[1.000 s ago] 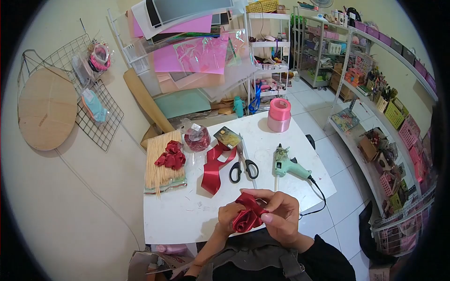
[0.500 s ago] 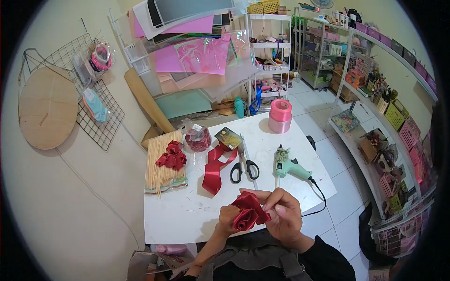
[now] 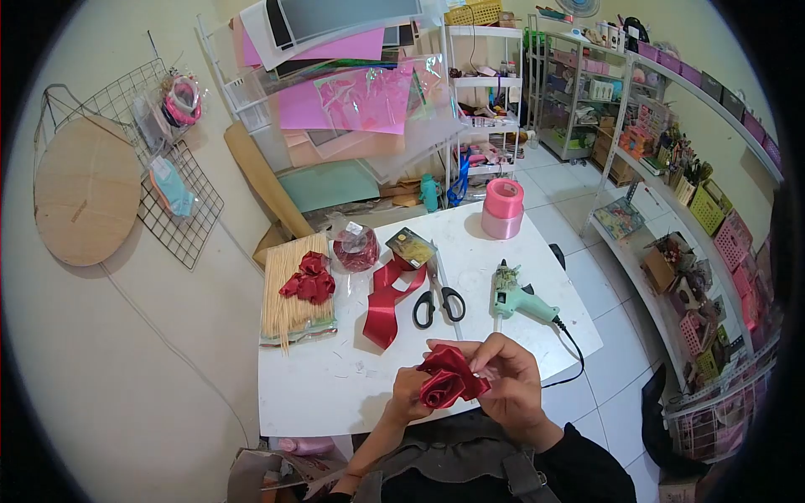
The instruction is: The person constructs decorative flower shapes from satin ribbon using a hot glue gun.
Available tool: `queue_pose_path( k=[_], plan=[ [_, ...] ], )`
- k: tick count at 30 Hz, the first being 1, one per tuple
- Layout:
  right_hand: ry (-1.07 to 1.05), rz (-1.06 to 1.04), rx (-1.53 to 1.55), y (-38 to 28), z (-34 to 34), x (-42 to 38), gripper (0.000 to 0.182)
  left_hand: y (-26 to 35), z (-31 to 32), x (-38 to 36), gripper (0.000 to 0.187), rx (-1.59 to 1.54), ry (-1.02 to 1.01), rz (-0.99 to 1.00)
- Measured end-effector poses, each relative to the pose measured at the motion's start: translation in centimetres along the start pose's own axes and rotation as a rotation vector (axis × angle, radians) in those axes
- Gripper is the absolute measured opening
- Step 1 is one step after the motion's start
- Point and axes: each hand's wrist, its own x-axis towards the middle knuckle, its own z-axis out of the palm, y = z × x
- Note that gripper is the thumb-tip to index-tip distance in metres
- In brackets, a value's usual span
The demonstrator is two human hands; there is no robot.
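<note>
A dark red satin ribbon rose (image 3: 446, 379) is held over the near edge of the white table. My left hand (image 3: 408, 394) grips it from the left, its fingers closed and partly hidden behind the petals. On the right, my right hand (image 3: 511, 381) pinches the outer fold of the ribbon between thumb and fingers. Beyond the hands lie black-handled scissors (image 3: 438, 306) and a loose length of red ribbon (image 3: 382, 314). A mint-green glue gun (image 3: 524, 302) rests to the right, its cord running off the table's side.
Bamboo sticks (image 3: 281, 310) lie at the left with red ribbon pieces (image 3: 309, 279) on top. Behind are a wrapped red ribbon roll (image 3: 356, 249), a small dark packet (image 3: 410, 247) and two stacked pink ribbon rolls (image 3: 501, 210). Loaded shelves (image 3: 662, 197) line the right side.
The rose has tilted and shifted slightly right and up in my hands. My right thumb has drawn in closer against the ribbon's edge.
</note>
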Motion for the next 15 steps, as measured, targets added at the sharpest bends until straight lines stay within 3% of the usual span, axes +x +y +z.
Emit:
queue_pose_path(
  k=[3, 5, 6, 9, 11, 12, 14, 15],
  plan=[
    [-0.009, 0.003, -0.063, -0.2, 0.0, 0.0, 0.024, 0.5, 0.5, 0.7, 0.034, -0.061, 0.015, 0.071],
    [-0.009, 0.008, -0.081, -0.3, -0.1, 0.0, 0.024, 0.9, 1.4, 1.7, 0.025, -0.15, 0.325, 0.106],
    [-0.007, 0.01, -0.11, -0.4, -0.1, 0.0, 0.024, 1.2, 1.4, 1.8, 0.025, -0.15, 0.325, 0.106],
    [-0.009, 0.009, -0.147, -0.5, -0.2, 0.0, 0.025, 0.9, 0.9, 1.4, 0.022, -0.116, 0.269, 0.121],
    [-0.013, 0.006, -0.154, -0.6, -0.1, 0.1, 0.025, -1.6, 0.6, -0.4, 0.056, -0.332, -0.029, 0.072],
    [-0.034, -0.004, -0.148, -0.6, -0.1, 0.2, 0.026, -2.3, 0.7, -1.0, 0.056, -0.332, -0.028, 0.072],
    [-0.055, -0.013, -0.141, -0.6, 0.3, 0.3, 0.027, -3.2, 1.0, -2.0, 0.062, -0.375, -0.032, -0.252],
    [0.07, -0.013, -0.209, -0.6, 0.8, 0.3, 0.028, -2.6, 0.8, -1.0, 0.062, -0.375, -0.031, -0.251]
  ],
)
